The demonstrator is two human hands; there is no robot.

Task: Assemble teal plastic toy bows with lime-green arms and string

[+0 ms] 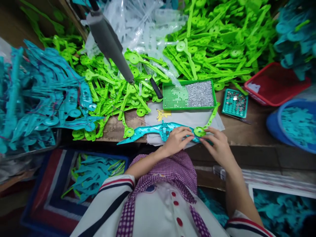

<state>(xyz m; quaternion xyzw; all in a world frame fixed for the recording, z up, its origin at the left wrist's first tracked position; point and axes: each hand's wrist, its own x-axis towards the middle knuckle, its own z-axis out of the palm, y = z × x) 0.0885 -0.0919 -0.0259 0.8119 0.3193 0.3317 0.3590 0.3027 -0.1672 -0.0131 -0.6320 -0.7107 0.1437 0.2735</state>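
Teal plastic piece (pixel 158 130): long, curved, tapering to a point at its left end; lies flat on a white cloth at the near edge of the desk. Its right portion is covered by both hands. Green plastic arm (pixel 208 120): slender strip ending in a round disc; disc rests on the teal piece's right end, strip running up to the right.

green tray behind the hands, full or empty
Partly full. The green tray has a heap of small silvery pieces covering its right half, while the left half shows mostly bare green grid.
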